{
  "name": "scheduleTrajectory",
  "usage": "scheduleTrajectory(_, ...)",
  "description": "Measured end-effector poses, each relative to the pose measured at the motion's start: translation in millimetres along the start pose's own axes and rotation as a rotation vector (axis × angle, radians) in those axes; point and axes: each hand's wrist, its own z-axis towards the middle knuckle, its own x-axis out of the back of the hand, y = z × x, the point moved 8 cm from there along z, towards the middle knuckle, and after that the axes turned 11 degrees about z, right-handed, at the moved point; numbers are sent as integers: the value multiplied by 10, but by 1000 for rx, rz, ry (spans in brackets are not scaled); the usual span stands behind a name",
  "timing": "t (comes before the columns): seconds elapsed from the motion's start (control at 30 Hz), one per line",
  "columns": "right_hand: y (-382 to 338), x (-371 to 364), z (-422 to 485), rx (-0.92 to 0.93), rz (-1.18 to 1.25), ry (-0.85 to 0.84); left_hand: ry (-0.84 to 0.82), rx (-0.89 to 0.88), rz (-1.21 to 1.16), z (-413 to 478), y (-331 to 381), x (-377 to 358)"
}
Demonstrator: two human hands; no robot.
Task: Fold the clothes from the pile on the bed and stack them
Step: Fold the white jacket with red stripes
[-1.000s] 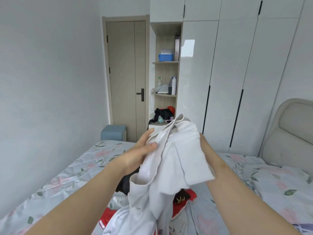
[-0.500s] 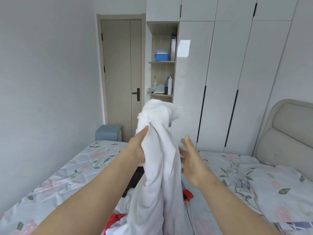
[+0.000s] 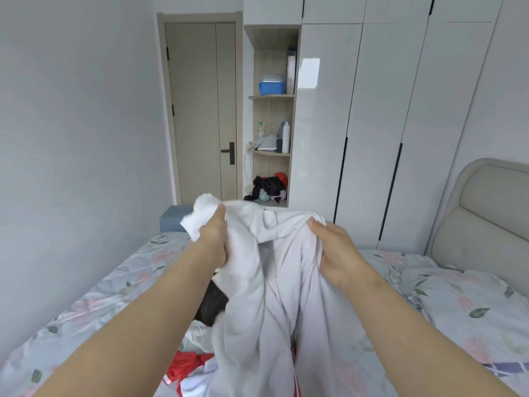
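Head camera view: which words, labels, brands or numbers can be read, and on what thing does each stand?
No text can be read in this view.
white garment, gripped by the left hand and the right hand: no print shows.
white bottle: any label is too small to read.
blue box: no label shows.
red garment: white stripes only, no letters.

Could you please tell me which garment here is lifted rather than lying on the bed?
The white garment, held up by the left grip and right grip; the black garment and red garment lie on the bed.
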Motion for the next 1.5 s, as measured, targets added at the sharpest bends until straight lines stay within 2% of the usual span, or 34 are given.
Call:
scheduleTrajectory(0.03,-55,-45,14,18,-57,-1,112,-84,149,-22,-18,57)
scheduleTrajectory(0.1,-130,-123,41,61,-228,-20,272,-502,430,-181,151,65)
scheduleTrajectory(0.13,-147,-160,56,78,-309,-36,219,-753,526,-304,230,-62)
scheduleTrajectory(0.17,-159,-200,56,90,-381,-56,57,-929,584,-432,244,-253)
scheduleTrajectory(0.2,-160,-234,51,100,-441,-84,-173,-988,627,-516,175,-451)
scheduleTrajectory(0.23,-146,-255,38,104,-487,-112,-399,-952,675,-576,48,-621)
scheduleTrajectory(0.27,-131,-254,28,110,-518,-135,-551,-884,717,-561,-70,-716)
scheduleTrajectory(0.3,-113,-221,16,113,-542,-137,-626,-809,733,-521,-149,-761)
scheduleTrajectory(0.33,-97,-152,7,118,-559,-118,-619,-768,725,-471,-172,-771)
scheduleTrajectory(0.43,8,138,-67,108,-507,-68,-451,-751,682,-382,-110,-758)
scheduleTrajectory(0.5,187,323,-149,35,-476,-110,-366,-750,652,-384,-69,-762)
scheduleTrajectory(0.57,484,524,-248,-110,-524,-170,-368,-688,496,-408,-35,-769)
scheduleTrajectory(0.67,911,869,-373,-307,-691,-163,-383,-513,202,-405,54,-706)
scheduleTrajectory(0.77,862,993,-335,-298,-606,-89,-296,-481,49,-281,250,-473)
scheduleTrajectory(0.8,727,991,-279,-261,-568,-51,-211,-502,77,-193,287,-344)
scheduleTrajectory(0.87,375,898,-152,-172,-513,-10,5,-576,308,-53,286,-83)
scheduleTrajectory(0.9,201,803,-99,-131,-521,-24,61,-613,401,-7,247,5)
scheduleTrajectory(0.93,53,673,-54,-100,-522,-55,39,-642,449,20,183,16)
scheduleTrajectory(1.0,-129,399,19,-66,-535,-131,-242,-681,453,-52,13,-203)
scheduleTrajectory(1.07,-140,122,55,-73,-618,-231,-542,-706,567,-281,-162,-536)
scheduleTrajectory(1.13,-14,3,80,-105,-719,-271,-676,-697,662,-400,-343,-746)
scheduleTrajectory(1.2,178,119,90,-135,-717,-191,-623,-602,699,-319,-497,-758)
scheduleTrajectory(1.3,521,563,-30,-160,-669,30,-527,-295,610,-72,-943,-624)
scheduleTrajectory(1.4,1045,985,-372,-371,-601,137,-408,58,490,57,-1559,-426)
scheduleTrajectory(1.5,1623,1354,-805,-637,-606,142,-343,270,478,102,-2081,-227)
